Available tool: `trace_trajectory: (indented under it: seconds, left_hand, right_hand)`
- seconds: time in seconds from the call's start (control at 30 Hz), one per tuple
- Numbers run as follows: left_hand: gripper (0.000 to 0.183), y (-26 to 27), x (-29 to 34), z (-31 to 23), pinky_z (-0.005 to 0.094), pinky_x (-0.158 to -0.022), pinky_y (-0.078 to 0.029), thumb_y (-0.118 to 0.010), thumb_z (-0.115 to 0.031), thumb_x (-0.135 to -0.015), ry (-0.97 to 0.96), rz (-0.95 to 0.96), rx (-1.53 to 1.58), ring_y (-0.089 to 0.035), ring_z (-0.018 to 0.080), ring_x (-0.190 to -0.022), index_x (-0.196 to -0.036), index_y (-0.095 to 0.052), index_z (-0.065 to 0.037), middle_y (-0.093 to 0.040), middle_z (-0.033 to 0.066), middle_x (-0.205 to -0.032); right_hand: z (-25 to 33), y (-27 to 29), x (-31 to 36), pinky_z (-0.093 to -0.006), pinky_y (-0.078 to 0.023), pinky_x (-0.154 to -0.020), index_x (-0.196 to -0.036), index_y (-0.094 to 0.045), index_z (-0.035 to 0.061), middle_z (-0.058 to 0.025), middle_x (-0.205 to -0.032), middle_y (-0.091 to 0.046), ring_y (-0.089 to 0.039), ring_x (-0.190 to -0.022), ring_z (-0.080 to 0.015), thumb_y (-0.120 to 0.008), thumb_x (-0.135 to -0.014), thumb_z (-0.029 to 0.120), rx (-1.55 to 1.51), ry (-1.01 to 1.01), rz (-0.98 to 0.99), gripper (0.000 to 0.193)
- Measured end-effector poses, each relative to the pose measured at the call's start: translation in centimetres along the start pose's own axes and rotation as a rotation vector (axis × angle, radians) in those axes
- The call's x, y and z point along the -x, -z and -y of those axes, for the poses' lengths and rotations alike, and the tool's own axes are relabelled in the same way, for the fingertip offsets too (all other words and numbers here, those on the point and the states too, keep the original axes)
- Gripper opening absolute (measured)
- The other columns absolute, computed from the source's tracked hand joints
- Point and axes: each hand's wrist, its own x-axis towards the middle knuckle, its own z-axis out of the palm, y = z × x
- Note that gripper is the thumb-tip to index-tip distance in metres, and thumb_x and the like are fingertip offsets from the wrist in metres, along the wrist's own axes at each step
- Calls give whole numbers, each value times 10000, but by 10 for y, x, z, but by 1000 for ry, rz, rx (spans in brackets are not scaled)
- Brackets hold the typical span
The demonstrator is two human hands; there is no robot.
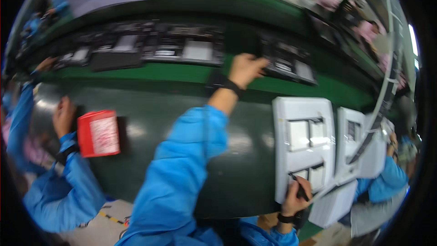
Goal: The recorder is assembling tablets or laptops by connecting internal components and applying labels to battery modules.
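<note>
My left hand (246, 70) reaches far forward to the green belt. Its bent fingers are closed at the left end of an opened laptop base (289, 66), which shows dark parts and a pale battery block; motion blurs the contact. In my right hand (297, 199), low at the right, is a slim black tool (301, 193), gripped over the near end of a white tray (282, 109). Within that tray lie pale rectangular battery packs (298, 135) with black edges. The tool's exact kind is not clear.
More opened laptop bases (184, 48) line the green belt (168, 74). A red bin (85, 134) with a pale label stands on the dark table (236, 173). Another person's hand (63, 117) is left of it. Further white trays (349, 117) and another worker's blue sleeve (387, 180) are at right.
</note>
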Motion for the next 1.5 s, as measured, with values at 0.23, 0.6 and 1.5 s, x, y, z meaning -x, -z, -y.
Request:
trace_trajectory:
  seconds: [0.23,0.6,1.5]
  left_hand:
    - [448,12,14,-7,298,-647,-602,-643,-106,-939,157,65,423,-720,209,-754,-1316,-539,112,-704,151,-1027]
    - [405,-20,28,-7,386,-548,-584,-814,-240,-808,-192,-217,-791,-745,309,-662,-885,-687,137,-725,242,-772]
    - [295,-26,23,-5,396,-872,-576,-655,-193,-904,215,138,578,-702,234,-981,-1126,-643,1,-710,117,-1081]
  right_hand:
    - [-7,6,2,-307,-523,-815,-1065,-665,-60,-128,-1000,-669,-641,-884,-204,-640,-953,-25,1,-129,42,120]
    - [-15,-3,0,-223,-383,-602,-1060,-674,-27,-36,-893,-629,-481,-677,-69,-633,-992,27,11,-13,-9,96]
    - [18,-2,-15,-222,-382,-500,-975,-736,-7,-87,-906,-709,-544,-604,-89,-775,-836,-24,14,45,-69,146]
